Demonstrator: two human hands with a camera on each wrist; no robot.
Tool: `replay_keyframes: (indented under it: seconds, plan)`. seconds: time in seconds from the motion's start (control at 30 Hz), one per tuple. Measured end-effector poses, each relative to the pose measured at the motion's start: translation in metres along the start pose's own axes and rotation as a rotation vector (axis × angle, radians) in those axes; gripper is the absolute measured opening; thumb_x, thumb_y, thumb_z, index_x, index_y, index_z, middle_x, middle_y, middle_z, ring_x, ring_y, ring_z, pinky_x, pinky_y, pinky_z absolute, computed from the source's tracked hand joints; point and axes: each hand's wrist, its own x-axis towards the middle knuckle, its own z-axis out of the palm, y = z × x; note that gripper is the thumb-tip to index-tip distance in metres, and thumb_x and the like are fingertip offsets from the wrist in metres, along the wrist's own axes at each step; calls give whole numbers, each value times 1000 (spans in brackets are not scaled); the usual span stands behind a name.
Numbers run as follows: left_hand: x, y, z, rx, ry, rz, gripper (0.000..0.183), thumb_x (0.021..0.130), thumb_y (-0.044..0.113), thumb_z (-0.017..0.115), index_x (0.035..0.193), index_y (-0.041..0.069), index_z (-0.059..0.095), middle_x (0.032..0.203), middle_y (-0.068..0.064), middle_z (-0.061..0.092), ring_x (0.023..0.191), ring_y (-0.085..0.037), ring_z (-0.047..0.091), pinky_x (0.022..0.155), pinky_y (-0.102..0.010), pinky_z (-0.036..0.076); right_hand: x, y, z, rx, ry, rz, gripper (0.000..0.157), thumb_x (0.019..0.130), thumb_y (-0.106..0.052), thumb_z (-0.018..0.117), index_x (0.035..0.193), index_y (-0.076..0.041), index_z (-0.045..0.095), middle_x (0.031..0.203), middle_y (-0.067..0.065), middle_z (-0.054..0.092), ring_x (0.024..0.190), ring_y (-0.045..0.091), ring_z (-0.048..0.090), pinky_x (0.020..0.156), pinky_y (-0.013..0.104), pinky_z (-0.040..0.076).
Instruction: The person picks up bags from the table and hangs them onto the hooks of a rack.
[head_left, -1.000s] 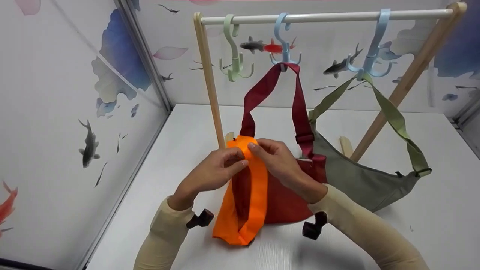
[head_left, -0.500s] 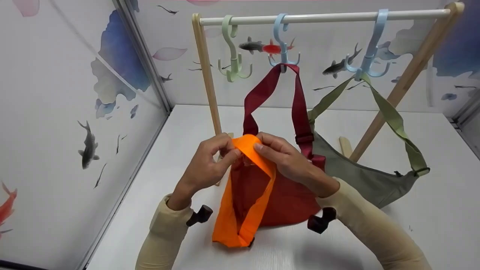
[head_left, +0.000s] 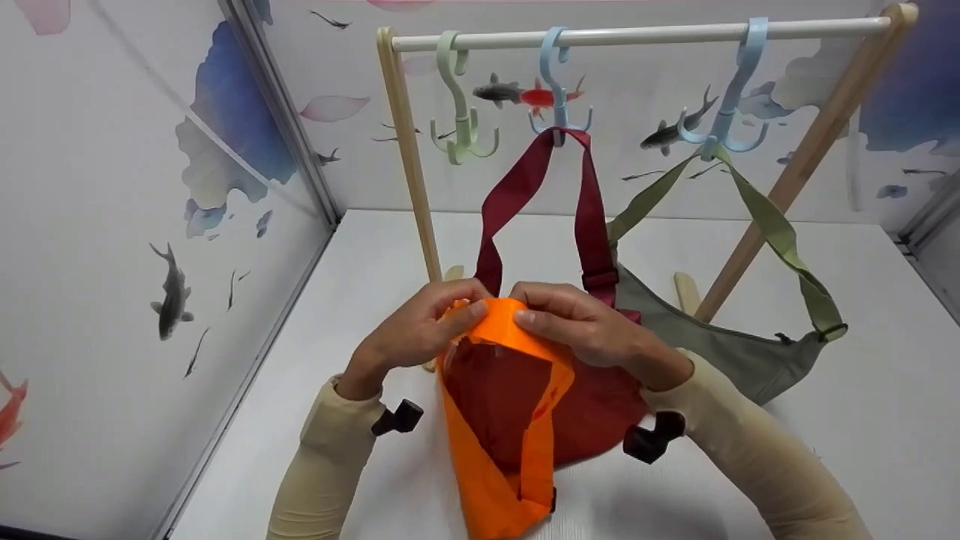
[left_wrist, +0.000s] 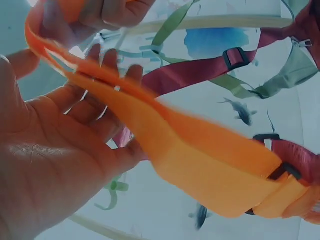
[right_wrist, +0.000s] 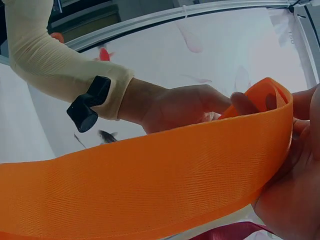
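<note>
An orange strap [head_left: 501,322] hangs in a long loop between the hands, its fold uppermost. My left hand [head_left: 427,326] pinches the fold on the left between thumb and fingers. On the other side, my right hand [head_left: 592,330] pinches it with the thumb in front. In the left wrist view the strap runs down to a black buckle [left_wrist: 286,172]. The right wrist view shows the band wide and close, with the right hand's fingers around its bend. Behind the loop hangs a red bag [head_left: 600,424], its dark red strap [head_left: 517,184] over a blue hook [head_left: 556,82].
A wooden rack with a white rail [head_left: 645,33] stands on the white table [head_left: 360,255]. A pale green hook [head_left: 463,112] hangs at its left. At the right, a grey-green bag [head_left: 731,349] hangs from a second blue hook [head_left: 727,97]. A patterned wall [head_left: 112,150] borders the left.
Both hands have come lower, and the orange strap's fold has spread between them. The loop's bottom has swung right and toward me. The hanging bags stay on their hooks.
</note>
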Motion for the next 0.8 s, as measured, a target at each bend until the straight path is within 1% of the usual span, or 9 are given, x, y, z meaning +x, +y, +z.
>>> replay_keyframes:
  seconds: [0.1, 0.17, 0.27, 0.4, 0.47, 0.53, 0.63, 0.7, 0.8]
  plan:
    - [-4, 1, -4, 28, 29, 32, 44, 101, 47, 51, 97, 4, 60, 86, -6, 57, 80, -20, 55, 74, -32, 51, -1, 0, -2, -23, -3, -3, 29, 107, -18, 40, 103, 9, 50, 83, 15, 49, 65, 21, 48, 62, 20, 49]
    - [-5, 3, -6, 24, 50, 53, 40, 100, 43, 54, 95, 4, 58, 85, -6, 56, 80, -20, 55, 75, -31, 50, -2, 1, -3, -35, -1, -13, 28, 107, -18, 41, 103, 9, 50, 84, 15, 52, 64, 22, 47, 61, 21, 48]
    - [-7, 7, -10, 14, 89, 73, 30, 101, 32, 56, 95, 2, 54, 83, -8, 53, 74, -22, 54, 70, -29, 50, -1, 4, -6, -51, 0, -12, 25, 106, -17, 45, 106, 8, 50, 88, 14, 58, 68, 22, 49, 64, 23, 48]
    - [-7, 16, -12, 42, 174, 90, 14, 100, 12, 56, 97, 0, 51, 81, -10, 53, 68, -21, 54, 62, -27, 53, -2, 6, -8, -64, 30, 43, 26, 101, -18, 56, 109, 6, 50, 91, 13, 61, 78, 22, 54, 71, 25, 50]
    - [-7, 21, -13, 69, 224, 98, 9, 99, 7, 55, 98, -1, 51, 81, -11, 53, 69, -19, 54, 63, -26, 53, -3, 6, -9, -52, 55, 72, 29, 99, -19, 61, 110, 6, 50, 91, 12, 61, 79, 21, 55, 72, 25, 51]
    - [-6, 25, -14, 91, 278, 94, 7, 99, 4, 54, 99, -2, 50, 84, -11, 53, 71, -20, 55, 66, -26, 53, -4, 5, -11, -46, 72, 88, 33, 98, -20, 64, 111, 6, 50, 89, 12, 60, 76, 24, 53, 71, 25, 51]
    - [-5, 32, -15, 117, 357, 79, 7, 99, 3, 52, 99, -3, 49, 85, -9, 52, 74, -21, 54, 69, -26, 51, -5, 2, -13, -51, 96, 114, 35, 95, -20, 67, 112, 5, 49, 85, 11, 57, 73, 23, 51, 68, 25, 51]
    - [-4, 38, -16, 133, 405, 71, 7, 99, 3, 51, 100, -4, 49, 86, -9, 52, 73, -21, 54, 69, -26, 51, -7, 0, -16, -79, 115, 129, 35, 94, -19, 69, 112, 3, 50, 83, 9, 56, 71, 22, 51, 66, 25, 50]
    - [-2, 45, -18, 157, 466, 78, 11, 100, 6, 51, 101, -4, 48, 85, -8, 51, 72, -21, 53, 67, -26, 49, -8, -5, -19, -119, 158, 132, 31, 94, -14, 68, 114, 2, 51, 83, 9, 58, 71, 21, 53, 67, 26, 53]
